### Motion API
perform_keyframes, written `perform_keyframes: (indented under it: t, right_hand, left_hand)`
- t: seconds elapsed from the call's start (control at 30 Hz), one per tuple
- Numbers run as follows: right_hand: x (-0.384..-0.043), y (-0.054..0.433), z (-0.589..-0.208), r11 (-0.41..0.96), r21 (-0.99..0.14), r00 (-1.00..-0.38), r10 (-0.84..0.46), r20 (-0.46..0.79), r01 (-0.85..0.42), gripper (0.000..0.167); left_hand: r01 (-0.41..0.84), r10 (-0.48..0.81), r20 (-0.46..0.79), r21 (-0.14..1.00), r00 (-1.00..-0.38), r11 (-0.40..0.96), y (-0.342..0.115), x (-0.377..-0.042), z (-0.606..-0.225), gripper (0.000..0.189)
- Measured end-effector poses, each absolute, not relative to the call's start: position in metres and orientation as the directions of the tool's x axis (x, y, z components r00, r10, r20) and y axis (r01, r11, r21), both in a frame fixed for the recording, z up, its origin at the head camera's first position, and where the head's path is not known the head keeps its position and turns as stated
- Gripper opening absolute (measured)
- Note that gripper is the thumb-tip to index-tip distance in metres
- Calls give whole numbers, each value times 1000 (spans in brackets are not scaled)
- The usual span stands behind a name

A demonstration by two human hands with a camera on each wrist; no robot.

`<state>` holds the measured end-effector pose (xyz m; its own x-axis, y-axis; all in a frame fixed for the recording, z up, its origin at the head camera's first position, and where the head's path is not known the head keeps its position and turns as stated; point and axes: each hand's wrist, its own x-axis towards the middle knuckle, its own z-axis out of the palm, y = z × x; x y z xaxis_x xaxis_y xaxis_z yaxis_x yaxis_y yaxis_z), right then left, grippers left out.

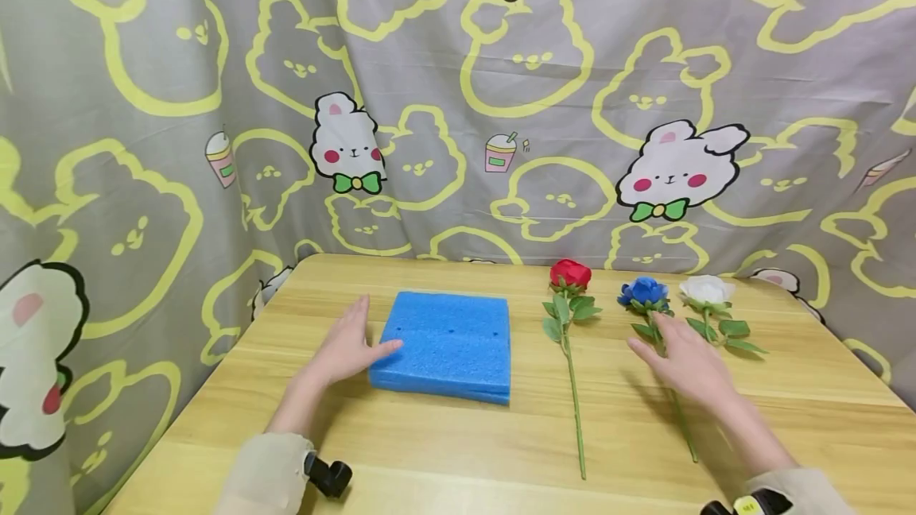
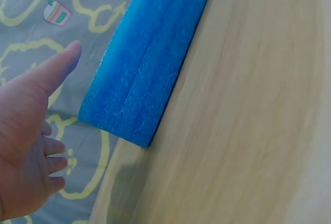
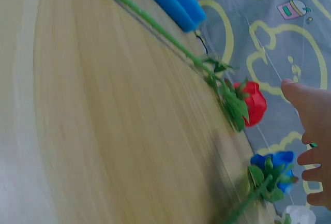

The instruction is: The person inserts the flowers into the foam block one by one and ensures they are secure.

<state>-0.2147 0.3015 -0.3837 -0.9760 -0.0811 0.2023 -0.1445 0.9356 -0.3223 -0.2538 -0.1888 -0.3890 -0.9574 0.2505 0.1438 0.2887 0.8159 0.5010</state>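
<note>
A blue foam block [image 1: 447,344] with small holes in its top lies on the table, left of three artificial roses. My left hand [image 1: 351,344] is at the block's left side, fingers extended and thumb toward its edge; the left wrist view shows a gap between the thumb and the foam [image 2: 147,63]. The red rose [image 1: 570,274] lies right of the block, its stem toward me. Over the stem of the blue rose [image 1: 644,292] hovers my right hand [image 1: 690,360], fingers straight, holding nothing. The white rose [image 1: 707,291] lies farthest right, its stem mostly hidden by that hand.
The wooden table [image 1: 444,459] has its far edge against a grey patterned curtain [image 1: 429,62]. More curtain hangs along the left side. Dark cameras [image 1: 327,475] are strapped at both wrists.
</note>
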Motion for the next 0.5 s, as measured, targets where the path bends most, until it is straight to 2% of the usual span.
perform_keyframes:
  t: [0.27, 0.5]
  right_hand:
    - [-215, 284, -384, 823, -556, -988, -44, 150, -121, 76]
    - [-216, 273, -389, 628, -775, -997, -17, 76, -70, 66]
  left_hand:
    - [232, 274, 45, 671, -961, 704, -189, -244, -392, 108]
    - [191, 298, 0, 769, -955, 611, -186, -240, -394, 99]
